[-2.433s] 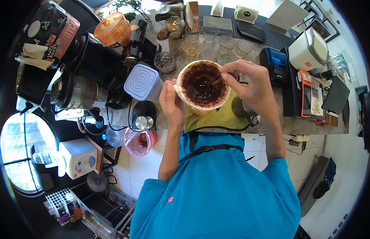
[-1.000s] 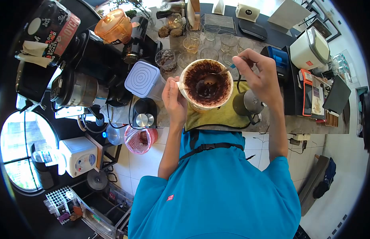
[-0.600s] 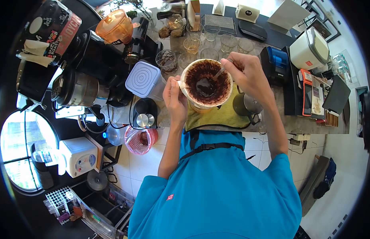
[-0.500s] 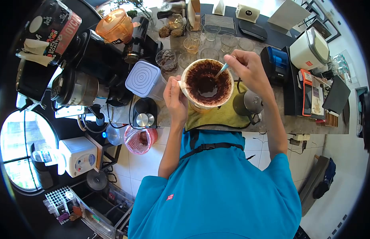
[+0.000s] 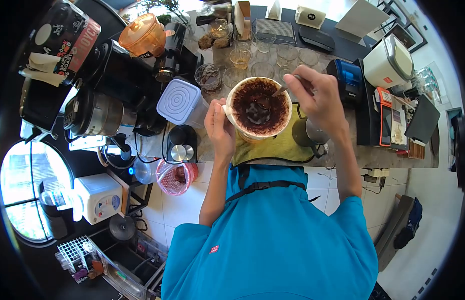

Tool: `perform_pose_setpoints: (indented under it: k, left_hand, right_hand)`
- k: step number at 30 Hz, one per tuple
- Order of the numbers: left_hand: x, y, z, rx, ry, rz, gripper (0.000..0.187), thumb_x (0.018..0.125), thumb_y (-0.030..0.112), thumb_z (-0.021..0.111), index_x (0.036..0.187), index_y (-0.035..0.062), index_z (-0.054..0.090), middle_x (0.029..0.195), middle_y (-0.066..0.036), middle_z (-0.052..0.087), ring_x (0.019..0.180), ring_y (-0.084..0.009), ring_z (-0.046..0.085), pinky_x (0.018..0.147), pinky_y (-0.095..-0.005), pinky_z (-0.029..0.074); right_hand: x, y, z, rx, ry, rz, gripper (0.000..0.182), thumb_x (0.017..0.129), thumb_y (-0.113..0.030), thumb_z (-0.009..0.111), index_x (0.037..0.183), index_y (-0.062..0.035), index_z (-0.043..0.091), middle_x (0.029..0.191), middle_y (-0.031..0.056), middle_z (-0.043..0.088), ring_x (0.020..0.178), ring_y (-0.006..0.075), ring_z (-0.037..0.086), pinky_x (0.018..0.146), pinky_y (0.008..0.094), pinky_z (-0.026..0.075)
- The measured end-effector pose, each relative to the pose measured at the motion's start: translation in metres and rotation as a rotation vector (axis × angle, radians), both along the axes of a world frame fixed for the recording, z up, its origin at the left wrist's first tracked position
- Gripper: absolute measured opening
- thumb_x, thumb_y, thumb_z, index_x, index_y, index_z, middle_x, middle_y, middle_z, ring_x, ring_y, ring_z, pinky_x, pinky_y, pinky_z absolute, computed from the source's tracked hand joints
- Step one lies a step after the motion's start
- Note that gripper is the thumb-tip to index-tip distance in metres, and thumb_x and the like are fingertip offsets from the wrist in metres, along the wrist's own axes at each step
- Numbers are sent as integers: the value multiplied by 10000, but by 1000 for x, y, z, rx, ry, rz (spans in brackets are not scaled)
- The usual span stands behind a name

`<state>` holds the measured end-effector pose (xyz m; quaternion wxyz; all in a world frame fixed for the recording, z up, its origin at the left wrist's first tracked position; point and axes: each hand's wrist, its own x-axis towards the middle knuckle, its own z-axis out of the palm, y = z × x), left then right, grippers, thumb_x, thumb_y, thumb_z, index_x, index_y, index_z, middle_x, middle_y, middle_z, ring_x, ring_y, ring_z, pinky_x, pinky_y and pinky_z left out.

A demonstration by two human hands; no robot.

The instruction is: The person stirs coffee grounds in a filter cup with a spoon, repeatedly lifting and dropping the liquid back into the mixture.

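My left hand (image 5: 221,129) is closed on the handle of a white coffee dripper (image 5: 232,120), steadying it. Dark wet coffee grounds (image 5: 245,95) coat its inner walls, with shiny liquid (image 5: 257,114) pooled in the middle. Under the dripper shows a bit of a glass vessel, mostly hidden. My right hand (image 5: 320,97) pinches a thin spoon (image 5: 281,91) above the right rim; the spoon's lower end dips into the grounds. A gooseneck kettle (image 5: 312,132) stands just below my right wrist on a green cloth (image 5: 272,151).
Several drinking glasses (image 5: 262,69) stand behind the dripper. To the left are a lidded plastic container (image 5: 180,101), a coffee grinder (image 5: 167,55) and a knobbed black device (image 5: 181,142). A blue-topped printer (image 5: 346,77) sits right. A pink bin (image 5: 176,177) is below the counter edge.
My right hand has shifted slightly right and down, turning the spoon in the grounds. The liquid's surface looks more disturbed. My left hand keeps its hold on the dripper.
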<state>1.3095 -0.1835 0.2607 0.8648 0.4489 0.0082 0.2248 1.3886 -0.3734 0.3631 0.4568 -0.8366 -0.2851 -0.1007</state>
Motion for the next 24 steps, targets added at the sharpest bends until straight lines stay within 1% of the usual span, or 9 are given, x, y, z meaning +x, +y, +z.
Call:
perform_pose_setpoints:
  k: [2,3,5,9,11,13,15,22,24]
  left_hand:
    - [0,-1,0,4,-20,-22,247,1042,204,423,842,62,454,844,-1,456,773,-53,436,697,-202,384]
    - [0,-1,0,5,-21,-19,247,1042,204,423,842,62,454,844,-1,456,773,-53,436,697,-202,384]
    - [-1,-2,1,2,23,0,255,1041,216,426,840,63,456,842,-1,458,773,-53,434,696,-204,385]
    - [-2,-4,-2,-10,27,2,263,1041,229,431,839,63,457,843,-3,464,777,-54,437,699,-203,385]
    - [0,-1,-6,23,-8,-26,264,1041,234,435,842,63,458,846,-6,474,787,-55,446,708,-206,388]
    - [-1,-1,-5,18,-12,-21,261,1041,230,436,842,63,459,844,-5,475,790,-56,448,712,-208,389]
    - [-3,-2,-4,11,-15,-11,258,1040,227,436,841,64,459,842,-5,475,792,-56,450,716,-210,390]
    - [-2,-3,-1,2,9,6,258,1040,225,436,841,63,457,849,-8,482,789,-60,447,719,-214,391]
    - [-3,-3,-1,3,7,4,259,1041,226,436,841,63,455,852,-9,483,791,-60,447,720,-213,390]
  right_hand:
    - [0,4,-5,-23,61,77,248,900,-176,648,774,29,590,564,139,513,479,234,443,495,349,371]
    - [0,5,-5,-23,61,80,248,900,-176,648,774,29,590,564,139,513,479,234,443,495,349,371]
    - [-3,5,-5,-79,-6,120,239,891,-167,648,757,16,574,564,154,520,495,289,480,560,372,405]
    - [-11,11,2,-187,-110,111,212,888,-159,643,761,-7,569,595,163,545,549,325,529,650,393,425]
    - [-11,14,-1,-133,-160,312,191,887,-150,637,766,-24,561,635,157,570,598,338,551,699,389,425]
    - [-11,13,0,-168,-176,333,181,889,-146,636,773,-26,564,657,146,581,617,330,559,685,379,426]
    - [-10,11,2,-196,-187,219,189,889,-151,640,770,-25,565,651,138,582,615,328,559,682,376,425]
    - [-7,11,3,-162,-175,238,209,893,-169,648,766,-20,573,627,140,568,591,325,547,681,377,417]
    - [-2,10,0,-183,-150,175,229,892,-166,645,741,-10,571,609,154,559,567,344,521,623,381,411]
